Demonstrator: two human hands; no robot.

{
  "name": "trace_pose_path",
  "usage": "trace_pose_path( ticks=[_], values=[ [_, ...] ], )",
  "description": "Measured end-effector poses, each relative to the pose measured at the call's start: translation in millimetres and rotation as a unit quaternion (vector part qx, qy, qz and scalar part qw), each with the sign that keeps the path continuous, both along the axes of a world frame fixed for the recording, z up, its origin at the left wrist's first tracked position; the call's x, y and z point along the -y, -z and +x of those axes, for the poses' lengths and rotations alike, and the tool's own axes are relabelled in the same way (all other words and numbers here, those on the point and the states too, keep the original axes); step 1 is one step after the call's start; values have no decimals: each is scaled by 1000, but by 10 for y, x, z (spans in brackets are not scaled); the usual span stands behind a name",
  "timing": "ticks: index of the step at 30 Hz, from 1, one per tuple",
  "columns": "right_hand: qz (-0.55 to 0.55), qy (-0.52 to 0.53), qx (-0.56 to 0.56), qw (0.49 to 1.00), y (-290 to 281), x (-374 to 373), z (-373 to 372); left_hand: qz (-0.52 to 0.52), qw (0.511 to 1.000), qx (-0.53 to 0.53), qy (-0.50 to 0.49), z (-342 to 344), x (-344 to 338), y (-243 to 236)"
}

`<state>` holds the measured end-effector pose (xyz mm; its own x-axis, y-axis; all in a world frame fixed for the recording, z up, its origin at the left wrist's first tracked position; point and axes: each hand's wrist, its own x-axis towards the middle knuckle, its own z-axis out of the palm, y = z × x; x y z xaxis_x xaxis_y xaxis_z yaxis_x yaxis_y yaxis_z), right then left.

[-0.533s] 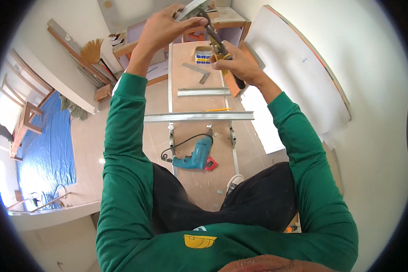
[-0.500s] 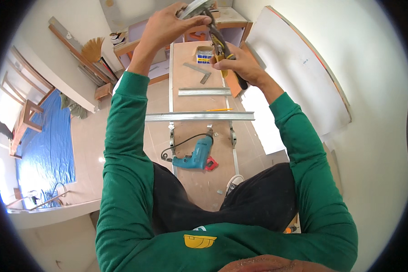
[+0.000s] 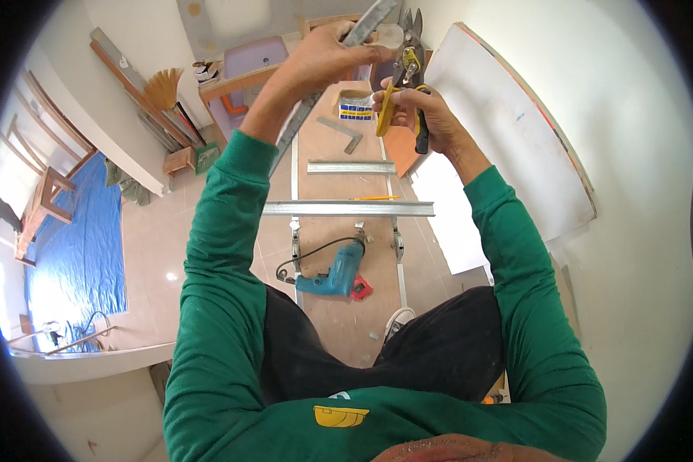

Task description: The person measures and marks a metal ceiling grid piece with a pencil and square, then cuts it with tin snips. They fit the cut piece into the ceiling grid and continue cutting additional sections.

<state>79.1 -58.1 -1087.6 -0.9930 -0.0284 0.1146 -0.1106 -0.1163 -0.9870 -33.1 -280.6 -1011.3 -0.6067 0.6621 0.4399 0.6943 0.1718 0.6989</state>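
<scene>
High in the view, my left hand (image 3: pixel 323 63) is closed around a galvanised metal channel (image 3: pixel 370 21), which runs slanting from the upper right down behind my left forearm. To its right, my right hand (image 3: pixel 431 115) grips tin snips (image 3: pixel 410 63) with yellow and black handles. The handles are spread and the blades point up and stand parted, apart from the channel. Beneath my hands, a narrow wooden bench (image 3: pixel 327 236) carries a long metal channel (image 3: pixel 346 209), a shorter channel (image 3: pixel 350 167), a pencil (image 3: pixel 376 198) and a steel square (image 3: pixel 345 134).
On the bench's near part lie a teal corded drill (image 3: pixel 339 269) and a red tape measure (image 3: pixel 361 288). A blue-and-white box (image 3: pixel 356 109) stands at its far end. A white board (image 3: pixel 508 123) leans on the right wall; a broom (image 3: pixel 163 88) and a blue sheet (image 3: pixel 85 239) are left.
The snips have moved right, away from the channel, and their handles and blades have spread. My left hand has shifted right and tilted the channel, so more of its length shows.
</scene>
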Motion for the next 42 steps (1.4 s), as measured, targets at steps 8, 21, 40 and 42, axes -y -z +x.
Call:
trace_pose_path(
  ticks=[8, 21, 40, 42],
  values=[
    [222, 50, -2, 974, -152, 304, 98, 135, 987, 79, -24, -39, -315, 218],
    [196, 72, 47, 977, 243, 313, -47, 51, 991, 108, -60, -162, 67, 172],
    [350, 103, -105, 925, 106, 235, 77, -11, 998, 15, -65, -178, 287, 106],
    [362, 109, -115, 919, 118, 243, 69, -24, 997, 28, -69, -177, 296, 77]
  ],
)
